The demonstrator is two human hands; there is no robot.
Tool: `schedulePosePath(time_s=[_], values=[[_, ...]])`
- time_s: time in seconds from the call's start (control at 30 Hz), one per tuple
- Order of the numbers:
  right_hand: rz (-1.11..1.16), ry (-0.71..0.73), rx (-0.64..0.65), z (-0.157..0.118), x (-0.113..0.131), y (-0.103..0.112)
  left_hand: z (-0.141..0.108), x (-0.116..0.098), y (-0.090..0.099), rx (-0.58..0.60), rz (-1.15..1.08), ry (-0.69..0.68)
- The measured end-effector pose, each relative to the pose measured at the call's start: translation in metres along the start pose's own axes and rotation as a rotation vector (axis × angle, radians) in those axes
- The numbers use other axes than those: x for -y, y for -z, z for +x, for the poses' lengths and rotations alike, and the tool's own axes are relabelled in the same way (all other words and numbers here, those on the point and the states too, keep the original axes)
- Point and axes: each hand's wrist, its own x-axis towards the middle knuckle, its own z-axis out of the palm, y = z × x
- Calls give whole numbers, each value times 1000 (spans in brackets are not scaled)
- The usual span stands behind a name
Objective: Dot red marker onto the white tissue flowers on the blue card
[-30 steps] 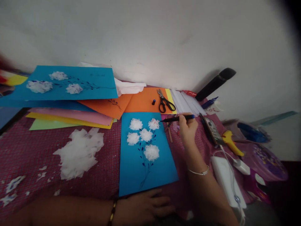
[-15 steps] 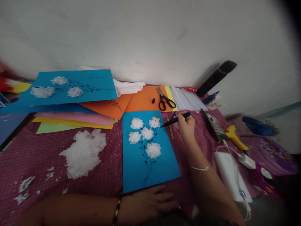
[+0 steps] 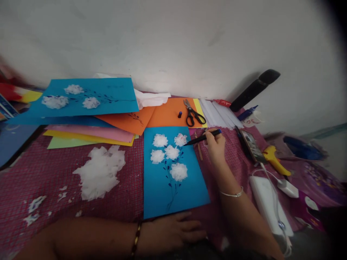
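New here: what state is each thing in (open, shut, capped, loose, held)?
Marker, uncapped, held in the right hand, tip beside the upper-right flower
Small cap, off, on the orange paper
Scissors, on the orange paper, handles apart
Blue sheet, flat, bearing five white flowers
White paper pieces, loosely heaped
Left hand, flat, by the sheet's lower edge
Phone, screen apparently lit

We see woven-looking cloth [image 3: 131, 177] covering the tabletop [image 3: 51, 169]. The blue card [image 3: 155, 198] is smooth, matt paper, and its white flowers [image 3: 179, 172] look rough and crinkly. Near the back edge, the scissors [image 3: 190, 112] have metal blades and plastic-looking handles.
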Motion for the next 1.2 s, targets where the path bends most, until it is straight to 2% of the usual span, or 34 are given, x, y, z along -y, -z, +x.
schedulePosePath(time_s=[0.1,0.3,0.5,0.6,0.7,0.97,1.2], values=[[47,-64,26,-4,1,-8,0,0,0,5,5,-6],[63,10,-39,-2,-2,-3,1,2,2,6,-23,-17],[77,-23,31,-6,0,-9,1,1,3,-9,-14,-11],[127,-34,20,-8,-1,-12,1,1,3,-20,2,-9],[204,-77,28,-6,-4,-7,2,2,5,-24,40,-5],[407,-270,205,7,-4,8,2,2,11,-6,74,6],[391,-271,148,8,-4,10,2,3,9,-29,20,-6]])
